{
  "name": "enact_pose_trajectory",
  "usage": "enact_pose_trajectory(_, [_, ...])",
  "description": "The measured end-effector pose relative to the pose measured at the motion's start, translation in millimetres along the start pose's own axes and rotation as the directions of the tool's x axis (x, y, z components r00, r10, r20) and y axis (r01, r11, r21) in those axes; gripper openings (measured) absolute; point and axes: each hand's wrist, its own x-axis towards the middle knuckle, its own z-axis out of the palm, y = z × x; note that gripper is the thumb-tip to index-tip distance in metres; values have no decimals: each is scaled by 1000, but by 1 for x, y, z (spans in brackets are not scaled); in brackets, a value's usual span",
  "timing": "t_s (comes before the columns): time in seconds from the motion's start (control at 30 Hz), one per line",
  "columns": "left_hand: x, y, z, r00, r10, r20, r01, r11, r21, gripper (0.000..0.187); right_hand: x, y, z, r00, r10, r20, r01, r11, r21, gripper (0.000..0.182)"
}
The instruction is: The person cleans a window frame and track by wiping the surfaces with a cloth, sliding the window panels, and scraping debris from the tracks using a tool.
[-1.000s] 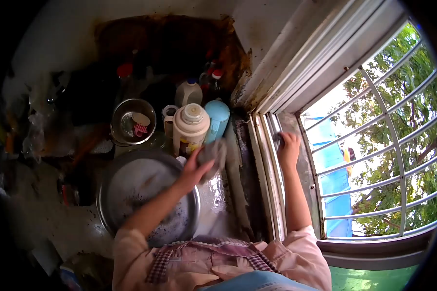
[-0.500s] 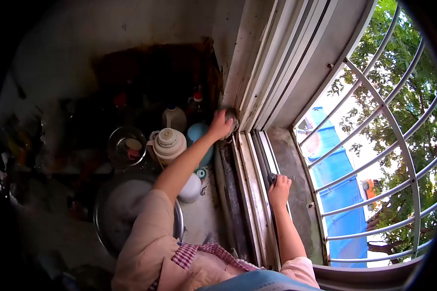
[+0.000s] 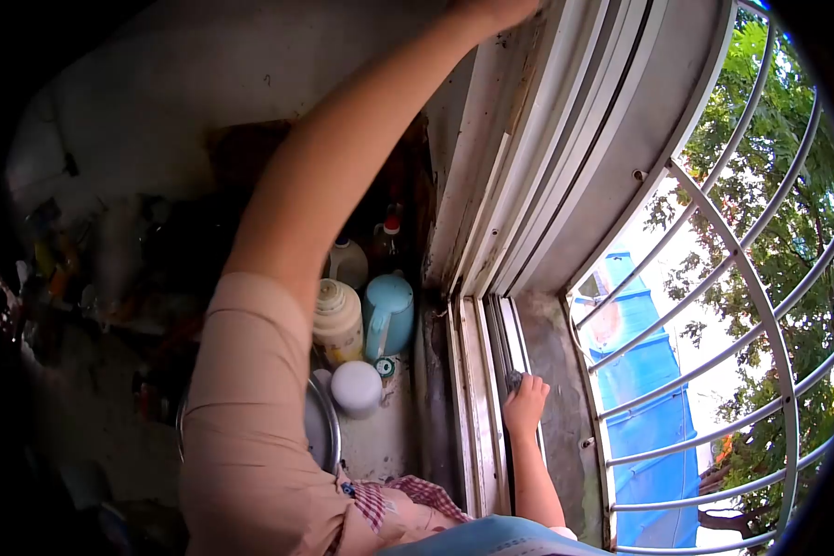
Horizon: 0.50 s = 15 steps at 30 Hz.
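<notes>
Leaning toward the window, the person braced the right hand [image 3: 525, 403] on the sill track [image 3: 491, 371], its fingers curled over something small and dark at the rail; what it was could not be told. To the left, on the wet surface [image 3: 389, 435], a white cup [image 3: 356, 387] stood just beside a metal basin [image 3: 320, 426], with a cream flask [image 3: 336, 321] and a blue jug [image 3: 388, 313] behind it, and bottles [image 3: 347, 259] farther back. The left hand [image 3: 491, 11] reached far up the window frame [image 3: 510, 167], cut off by the picture's edge, so its fingers and any hold could not be made out. The risk looked plain: the raised arm passed right over the flask and jug, and a slip of the braced hand on the narrow track could have swung the elbow down and knocked them into the basin.
</notes>
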Motion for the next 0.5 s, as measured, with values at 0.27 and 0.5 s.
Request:
enact_pose_trajectory(0.27, [-249,-4,52,946,-256,-198,231,963,-142,64,2,-2,-1,1000,-2,25,3,1000,-29,30])
enact_pose_trajectory(0.5, [-459,24,25,714,-664,222,694,713,-101,57,5,-4,0,999,-25,33,26,999,-46,33])
